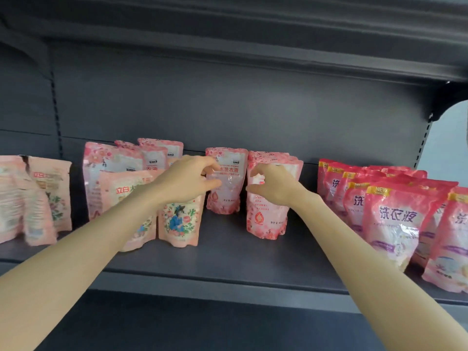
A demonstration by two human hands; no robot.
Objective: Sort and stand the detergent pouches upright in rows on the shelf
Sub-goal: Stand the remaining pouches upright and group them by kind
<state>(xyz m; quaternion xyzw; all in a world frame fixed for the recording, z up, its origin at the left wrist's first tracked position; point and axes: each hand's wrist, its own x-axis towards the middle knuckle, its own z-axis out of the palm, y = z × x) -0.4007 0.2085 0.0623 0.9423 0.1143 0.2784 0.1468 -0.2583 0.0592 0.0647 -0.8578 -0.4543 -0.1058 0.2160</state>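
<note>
A light pink pouch (229, 188) stands upright mid-shelf. My left hand (187, 179) pinches its left edge between curled fingers and thumb. Just right of it stands a short row of like pouches. My right hand (274, 187) grips the upper left part of the front pouch (266, 219) of that row. Below my left wrist stand two floral peach pouches (181, 224), with several light pink pouches (111, 163) behind them. A row of deeper pink pouches (395, 219) fills the right end of the shelf.
More peach pouches (48, 196) stand at the far left. The grey shelf board (222, 262) shows bare metal in front of the middle pouches. The upper shelf (253, 34) overhangs, and a bracket (440, 107) sits at the right upright.
</note>
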